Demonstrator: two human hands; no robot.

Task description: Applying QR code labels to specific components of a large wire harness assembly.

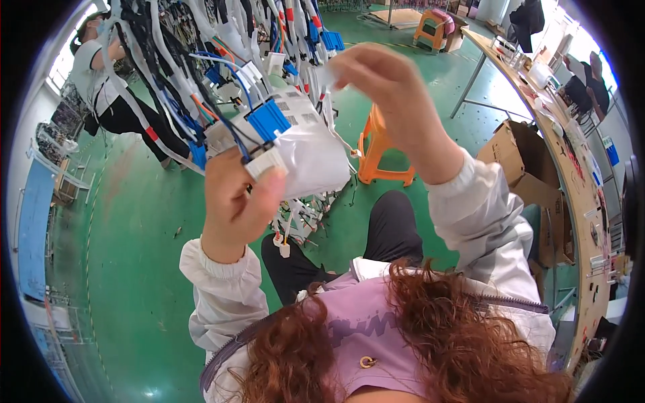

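My left hand [235, 195] grips a white plastic-wrapped bundle [306, 158] with blue connectors [267, 119] and white connectors on it, held up in front of me. Wires in blue, black, white and orange run from the bundle up into a hanging wire harness [222, 40]. My right hand [379, 77] is raised higher and to the right, its fingertips pinching a small white piece [327, 77] at the bundle's upper right. More white connectors [282, 245] dangle below the bundle.
An orange plastic stool [376, 151] stands on the green floor ahead. Open cardboard boxes [524, 168] sit beside a long curved workbench [571, 174] on the right. Another person [101, 80] works at far left; another orange stool [433, 30] is at the back.
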